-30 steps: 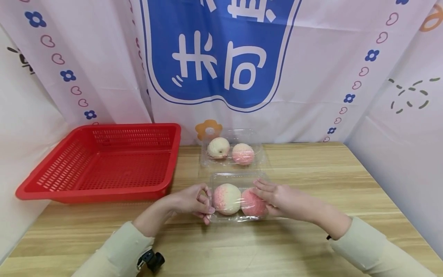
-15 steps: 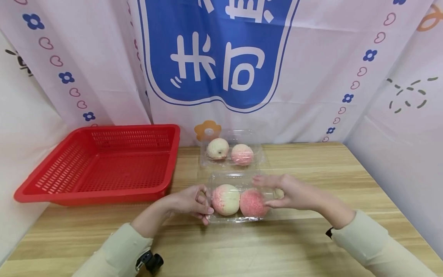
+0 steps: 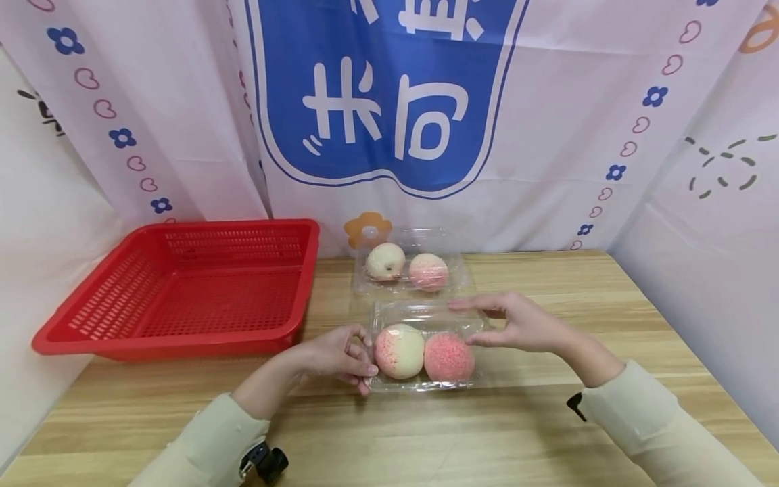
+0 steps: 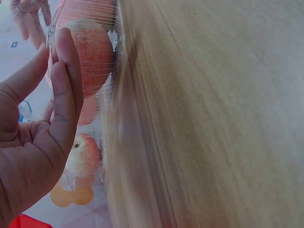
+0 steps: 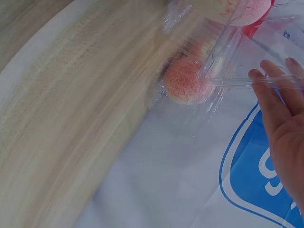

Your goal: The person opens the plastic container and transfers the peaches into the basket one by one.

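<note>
A clear plastic box [image 3: 420,387] on the table holds two peach-like fruits, a cream-and-pink one [image 3: 399,351] on the left and a pinker one [image 3: 449,357] on the right. The left hand [image 3: 333,357] pinches the box's left edge between thumb and fingers; the left wrist view shows this hand [image 4: 42,118] at the clear wall. At the box's upper right is the right hand [image 3: 517,326], thumb and fingers spread apart at the lid. In the right wrist view the right hand's [image 5: 285,114] fingers are extended against a clear plastic edge.
Behind stands a second clear box with a cream fruit [image 3: 385,262] and a pink one [image 3: 429,272]. A red perforated basket [image 3: 225,345] is on the left of the wooden table [image 3: 548,433]. A printed curtain [image 3: 548,135] hangs behind.
The right hand has moved up and slightly right from over the pinker fruit to the upper right of the box, its thumb and fingers spreading. The left hand has stayed at the left edge.
</note>
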`<state>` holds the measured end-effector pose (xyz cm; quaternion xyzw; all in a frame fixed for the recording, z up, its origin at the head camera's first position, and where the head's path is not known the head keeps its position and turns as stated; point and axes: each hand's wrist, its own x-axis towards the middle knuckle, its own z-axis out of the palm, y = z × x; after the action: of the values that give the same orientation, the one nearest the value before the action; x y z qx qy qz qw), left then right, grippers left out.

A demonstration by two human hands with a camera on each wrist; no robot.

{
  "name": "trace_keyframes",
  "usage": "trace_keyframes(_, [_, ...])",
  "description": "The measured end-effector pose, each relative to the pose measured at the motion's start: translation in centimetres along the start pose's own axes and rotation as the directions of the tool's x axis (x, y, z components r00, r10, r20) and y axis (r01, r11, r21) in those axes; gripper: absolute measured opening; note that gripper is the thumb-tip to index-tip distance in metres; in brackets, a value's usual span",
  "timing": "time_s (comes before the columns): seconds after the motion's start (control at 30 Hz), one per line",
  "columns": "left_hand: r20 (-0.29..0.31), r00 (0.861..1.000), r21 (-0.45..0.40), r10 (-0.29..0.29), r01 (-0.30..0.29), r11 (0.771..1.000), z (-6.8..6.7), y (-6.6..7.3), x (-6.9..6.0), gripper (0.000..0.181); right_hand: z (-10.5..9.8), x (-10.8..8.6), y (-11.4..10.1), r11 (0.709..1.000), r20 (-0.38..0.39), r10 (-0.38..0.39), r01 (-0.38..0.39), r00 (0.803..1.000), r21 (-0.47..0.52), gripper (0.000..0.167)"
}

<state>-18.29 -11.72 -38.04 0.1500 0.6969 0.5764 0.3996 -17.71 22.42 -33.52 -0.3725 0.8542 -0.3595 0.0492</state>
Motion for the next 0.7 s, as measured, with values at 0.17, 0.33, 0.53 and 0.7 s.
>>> trace_keyframes(0.17, [0.0, 1.0, -0.005, 0.003, -0.003, 1.0, -0.1, 0.0, 0.0, 0.031, -0.3, 0.4, 0.0, 0.996, -0.018, 0.06, -0.058, 0.998, 0.067, 0.044])
trace_keyframes(0.33, [0.002, 1.0, 0.005, 0.007, -0.007, 1.0, -0.1, 0.1, 0.0, 0.03, -0.6, 0.9, 0.1, 0.99, -0.047, 0.095, -0.089, 0.994, 0.109, 0.041])
trace_keyframes(0.53, [0.005, 1.0, 0.014, -0.004, 0.004, 1.0, -0.1, 0.2, -0.2, 0.031, -0.7, 1.5, 0.4, 0.985, -0.079, 0.108, -0.096, 0.991, 0.147, 0.038])
trace_keyframes(0.7, [-0.01, 1.0, 0.018, -0.011, 0.011, 1.0, -0.3, 0.1, -0.6, 0.032, -0.9, 2.4, 0.6, 0.982, -0.092, 0.132, -0.118, 0.987, 0.146, 0.037])
